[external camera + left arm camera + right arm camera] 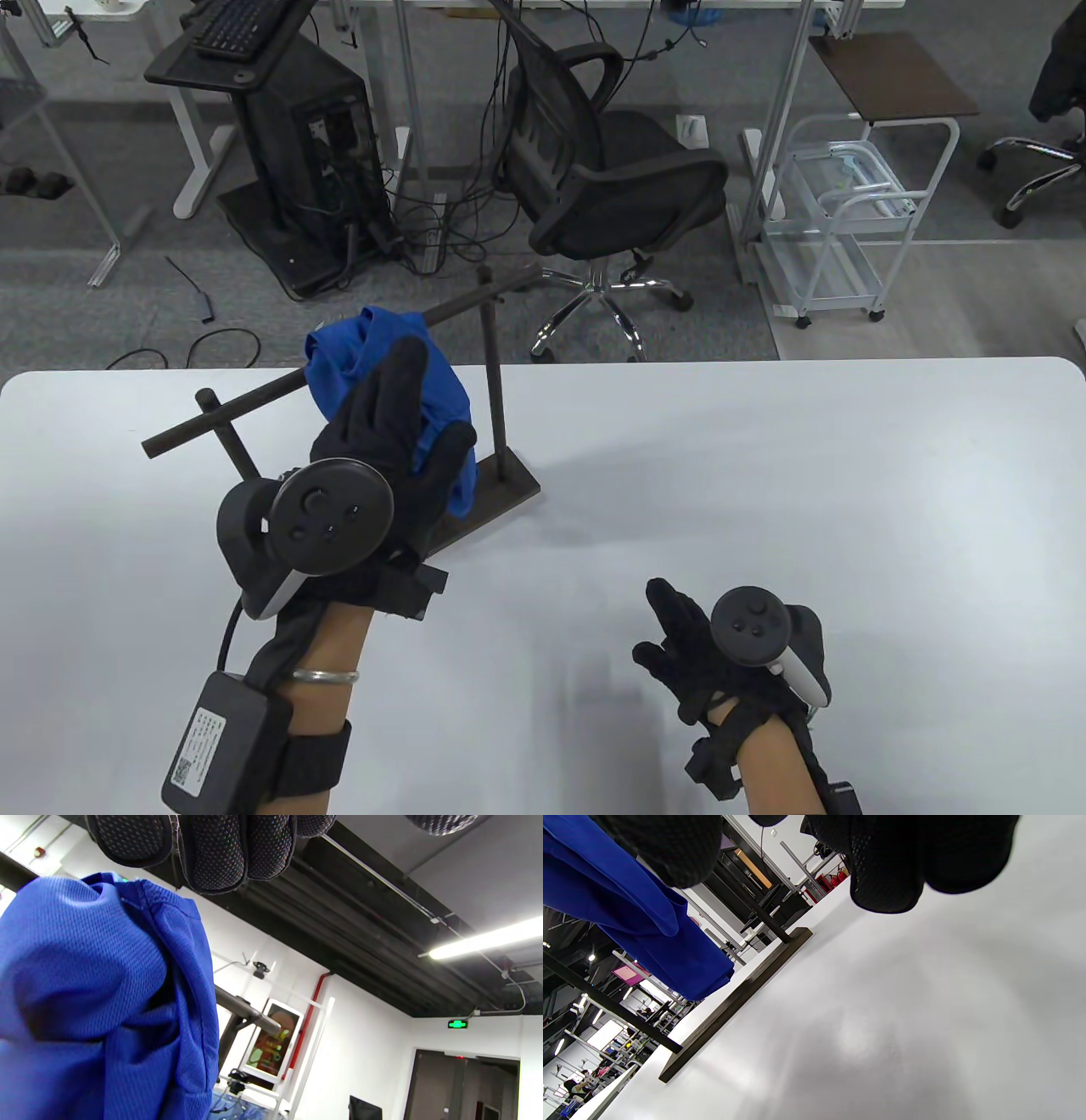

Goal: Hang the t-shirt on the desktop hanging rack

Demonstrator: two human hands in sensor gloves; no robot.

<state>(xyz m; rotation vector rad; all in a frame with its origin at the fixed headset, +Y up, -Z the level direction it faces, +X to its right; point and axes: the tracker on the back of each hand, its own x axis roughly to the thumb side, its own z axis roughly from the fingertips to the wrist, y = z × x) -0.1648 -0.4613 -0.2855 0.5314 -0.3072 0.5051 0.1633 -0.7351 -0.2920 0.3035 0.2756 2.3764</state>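
Observation:
A dark wooden rack stands on the white table, with a crossbar on two posts and a flat base. A blue t-shirt is bunched over the middle of the bar. My left hand is raised in front of the shirt with its fingers spread against the cloth; I see no closed grip. In the left wrist view the fingertips sit just above the shirt, with the bar behind. My right hand is open and empty, low over the table. The right wrist view shows the shirt and base.
Beyond the table's far edge stand a black office chair, a black computer cart with cables on the floor, and a white wire trolley. The rack sits at the table's left half.

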